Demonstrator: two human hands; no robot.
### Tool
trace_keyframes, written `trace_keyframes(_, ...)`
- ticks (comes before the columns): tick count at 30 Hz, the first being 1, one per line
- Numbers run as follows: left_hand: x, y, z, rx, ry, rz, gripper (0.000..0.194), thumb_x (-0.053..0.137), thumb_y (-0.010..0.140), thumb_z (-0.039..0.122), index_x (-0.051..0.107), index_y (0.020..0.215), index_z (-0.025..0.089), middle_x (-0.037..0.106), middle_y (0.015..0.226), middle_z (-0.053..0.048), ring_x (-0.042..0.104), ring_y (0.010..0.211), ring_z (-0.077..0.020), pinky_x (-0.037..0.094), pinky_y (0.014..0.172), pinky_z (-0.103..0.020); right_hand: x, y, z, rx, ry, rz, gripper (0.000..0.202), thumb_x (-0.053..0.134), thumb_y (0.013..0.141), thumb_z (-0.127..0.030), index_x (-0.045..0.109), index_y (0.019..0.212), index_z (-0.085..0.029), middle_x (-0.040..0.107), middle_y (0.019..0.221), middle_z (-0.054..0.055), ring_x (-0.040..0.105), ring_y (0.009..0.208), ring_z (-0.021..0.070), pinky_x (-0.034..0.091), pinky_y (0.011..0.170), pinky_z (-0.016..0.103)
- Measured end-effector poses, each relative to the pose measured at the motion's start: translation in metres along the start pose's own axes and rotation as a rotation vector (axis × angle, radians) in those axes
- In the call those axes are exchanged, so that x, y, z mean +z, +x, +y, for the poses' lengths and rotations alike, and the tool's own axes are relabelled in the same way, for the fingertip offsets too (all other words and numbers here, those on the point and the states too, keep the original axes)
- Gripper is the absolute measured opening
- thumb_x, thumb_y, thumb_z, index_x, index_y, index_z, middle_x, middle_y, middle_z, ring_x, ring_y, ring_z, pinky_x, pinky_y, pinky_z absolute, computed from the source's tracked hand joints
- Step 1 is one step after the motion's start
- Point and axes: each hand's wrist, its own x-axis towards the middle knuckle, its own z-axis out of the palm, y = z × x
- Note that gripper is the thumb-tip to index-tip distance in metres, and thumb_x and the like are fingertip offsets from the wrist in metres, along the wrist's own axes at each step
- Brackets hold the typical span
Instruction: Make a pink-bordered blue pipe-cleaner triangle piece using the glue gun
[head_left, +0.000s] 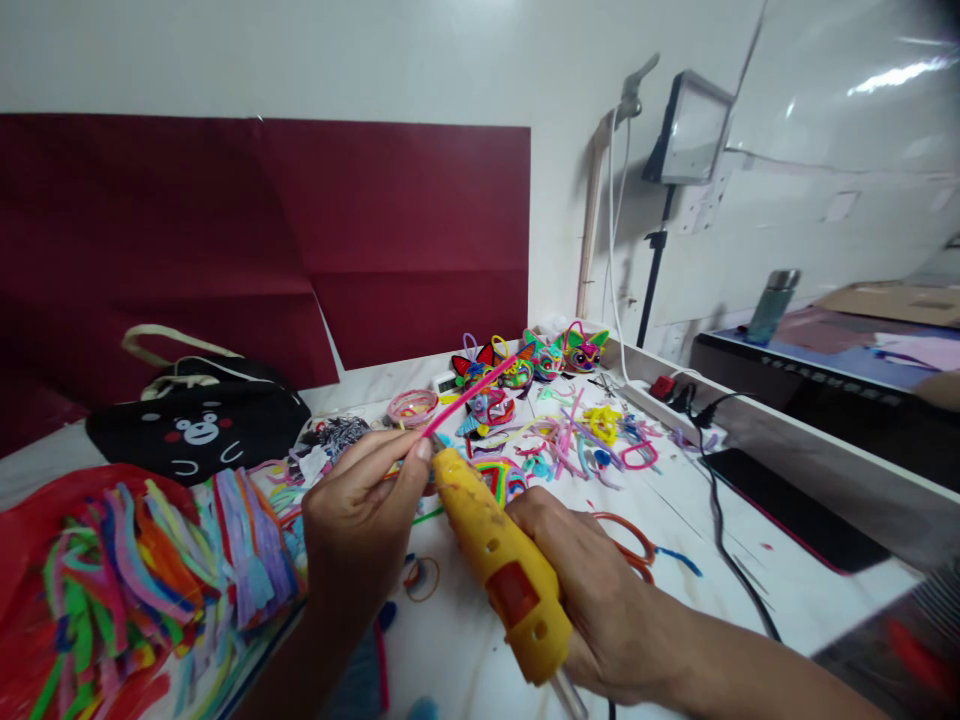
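Note:
My right hand (pixel 577 590) is wrapped round a yellow hot glue gun (pixel 487 540), a glue stick poking out of its near end. Between thumb and fingers, my left hand (pixel 367 500) pinches a pink pipe cleaner (pixel 472 395) that slants up to the right. The gun's nozzle is close to the pinched end; I cannot tell whether they touch. Beyond the gun, partly covered, lies a rainbow-striped craft piece (pixel 501 478). Orange-handled scissors (pixel 630 540) rest to the right, half hidden by my right hand.
Colourful pipe cleaners fill a red bag (pixel 22 530) at left, beside a black bag (pixel 187 420). Finished animal-face crafts (pixel 585 348) stand at the back. Loose pipe cleaner pieces (pixel 570 440) litter the table. At right lie a phone (pixel 795 505), a power strip (pixel 675 405) and a black cable (pixel 720 530).

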Motion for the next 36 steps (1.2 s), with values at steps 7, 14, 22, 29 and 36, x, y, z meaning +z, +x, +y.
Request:
trace_keyframes(7, -0.0001, 0.0004, 0.0013, -0.006, 0.003, 0.001, 0.015, 0.061, 0.083, 0.027, 0.075, 0.082, 0.021, 0.072, 0.083, 0.0, 0.067, 0.076, -0.0148, 0.055, 0.071, -0.023, 0.0005, -0.0004, 0.0002, 0.006, 0.004, 0.002, 0.011, 0.046, 0.09, -0.025, 0.047, 0.099, -0.019, 0.058, 0.088, 0.007, 0.053, 0.076, 0.019, 0.045, 0.064, 0.032)
trace_keyframes(14, 0.0008, 0.0, 0.0001, -0.011, -0.005, 0.007, 0.016, 0.06, 0.083, 0.028, 0.075, 0.082, 0.022, 0.072, 0.083, 0.0, 0.067, 0.077, -0.0153, 0.055, 0.072, -0.025, 0.0016, 0.0003, 0.0002, 0.009, 0.008, 0.007, 0.009, 0.047, 0.09, -0.025, 0.048, 0.097, -0.019, 0.058, 0.088, 0.007, 0.053, 0.076, 0.0187, 0.046, 0.064, 0.032)
trace_keyframes(22, -0.0002, -0.0003, 0.002, -0.063, -0.022, 0.016, 0.015, 0.062, 0.083, 0.029, 0.075, 0.083, 0.022, 0.072, 0.084, 0.001, 0.067, 0.077, -0.0154, 0.055, 0.07, -0.024, -0.0008, -0.0003, 0.0, 0.003, 0.003, 0.011, 0.01, 0.047, 0.091, -0.026, 0.049, 0.098, -0.018, 0.059, 0.087, 0.007, 0.054, 0.076, 0.0195, 0.046, 0.064, 0.032)
trace_keyframes(29, -0.0015, 0.0001, -0.001, -0.014, -0.024, -0.003, 0.012, 0.063, 0.083, 0.027, 0.075, 0.086, 0.024, 0.07, 0.083, 0.002, 0.065, 0.078, -0.0143, 0.053, 0.073, -0.023, -0.0011, -0.0003, -0.0001, -0.015, -0.005, 0.025, 0.013, 0.044, 0.093, -0.03, 0.05, 0.096, -0.018, 0.058, 0.084, 0.007, 0.052, 0.073, 0.019, 0.045, 0.062, 0.032)
trace_keyframes(36, -0.0019, 0.0025, 0.0055, -0.075, -0.043, 0.018, 0.014, 0.062, 0.083, 0.031, 0.071, 0.077, 0.022, 0.069, 0.081, 0.001, 0.066, 0.077, -0.0157, 0.055, 0.07, -0.024, -0.0027, -0.0003, -0.0005, 0.001, -0.023, -0.005, 0.017, 0.042, 0.094, -0.031, 0.051, 0.102, -0.018, 0.059, 0.086, 0.007, 0.053, 0.075, 0.0194, 0.046, 0.064, 0.032)
